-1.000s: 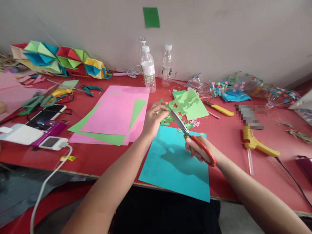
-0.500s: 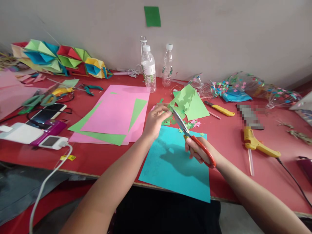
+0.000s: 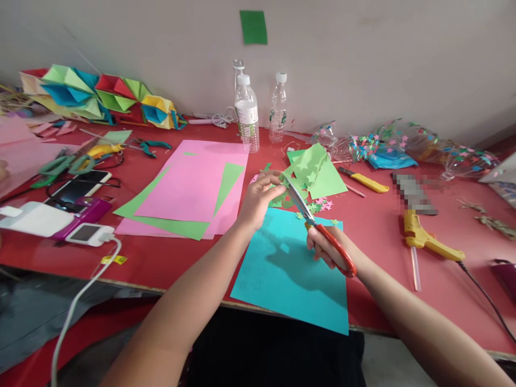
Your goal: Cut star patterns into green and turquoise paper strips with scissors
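Red-handled scissors point(image 3: 309, 219) and green paper point(image 3: 302, 165), in hand over a red surface point(image 3: 153, 263)

Item one: scissors. We are holding these in our right hand point(image 3: 328, 247), fingers curling around the handles. The blades are pointing away from us, slanting up to our left fingertips, where the points are meeting the green paper.

Item two: green paper, with star-shaped cut-outs. Our left hand point(image 3: 258, 201) is pinching it between thumb and fingers, above the middle of the surface. The fingers are hiding much of the gripped part; we cannot tell its outline there.

Nearby stock: a blue sheet point(image 3: 298, 279) is lying below our hands, catching their shadow, its near edge jutting past the surface. Green and pink paper stars point(image 3: 324, 205) are lying loose just beyond it. To the left, pink sheets point(image 3: 185, 183) are overlapping green ones. To the right, a yellow cutter knife point(image 3: 368, 183) and a yellow glue gun point(image 3: 433, 247) are resting apart. Along the wall, clear plastic bottles point(image 3: 246, 115) are standing upright, and folded coloured paper shapes point(image 3: 76, 94) are sitting farther left.
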A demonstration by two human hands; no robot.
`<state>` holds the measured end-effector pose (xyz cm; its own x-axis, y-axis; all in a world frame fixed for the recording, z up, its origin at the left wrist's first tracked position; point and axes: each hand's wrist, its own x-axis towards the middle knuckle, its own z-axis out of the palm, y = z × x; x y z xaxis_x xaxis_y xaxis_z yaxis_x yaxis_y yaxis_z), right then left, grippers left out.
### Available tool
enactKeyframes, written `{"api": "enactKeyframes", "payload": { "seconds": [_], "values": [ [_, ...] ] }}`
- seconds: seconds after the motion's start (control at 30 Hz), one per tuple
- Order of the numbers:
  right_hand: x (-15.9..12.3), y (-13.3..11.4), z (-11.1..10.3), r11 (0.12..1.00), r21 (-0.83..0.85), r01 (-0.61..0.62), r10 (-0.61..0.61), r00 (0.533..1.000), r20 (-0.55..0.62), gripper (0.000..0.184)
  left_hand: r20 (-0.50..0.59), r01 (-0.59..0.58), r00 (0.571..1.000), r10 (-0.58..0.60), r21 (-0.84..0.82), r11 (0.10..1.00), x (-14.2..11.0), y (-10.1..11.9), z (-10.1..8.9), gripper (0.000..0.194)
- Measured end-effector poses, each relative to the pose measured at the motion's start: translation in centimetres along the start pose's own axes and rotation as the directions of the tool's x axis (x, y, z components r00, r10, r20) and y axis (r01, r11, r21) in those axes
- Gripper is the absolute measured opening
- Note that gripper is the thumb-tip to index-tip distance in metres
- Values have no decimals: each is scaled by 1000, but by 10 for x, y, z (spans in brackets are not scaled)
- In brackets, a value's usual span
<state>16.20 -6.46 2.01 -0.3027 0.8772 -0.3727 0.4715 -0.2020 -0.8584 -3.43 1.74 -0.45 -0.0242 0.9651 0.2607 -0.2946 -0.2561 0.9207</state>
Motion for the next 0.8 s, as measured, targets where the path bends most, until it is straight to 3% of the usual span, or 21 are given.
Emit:
{"api": "enactKeyframes", "payload": {
  "seconds": [0.27, 0.47, 0.67, 0.8],
  "values": [
    [-3, -5, 1, 999, 2, -38, 38, 998, -44, 53, 11, -6, 1000, 6, -9, 1000, -1, 1, 1, 7],
    [-4, -10, -2, 994, -74, -85, 81, 995, -58, 51, -63, 9, 998, -8, 14, 1000, 1, 5, -2, 8],
    [-3, -10, -2, 993, -73, -90, 86, 995, -58, 55, -123, -56, 990, 74, 139, 989, 2, 9, -5, 10],
    [-1, -10, 0, 997, -32, -64, 62, 996, -56, 57, -58, -79, 994, 90, 169, 982, 1, 3, -3, 13]
  ]
}}
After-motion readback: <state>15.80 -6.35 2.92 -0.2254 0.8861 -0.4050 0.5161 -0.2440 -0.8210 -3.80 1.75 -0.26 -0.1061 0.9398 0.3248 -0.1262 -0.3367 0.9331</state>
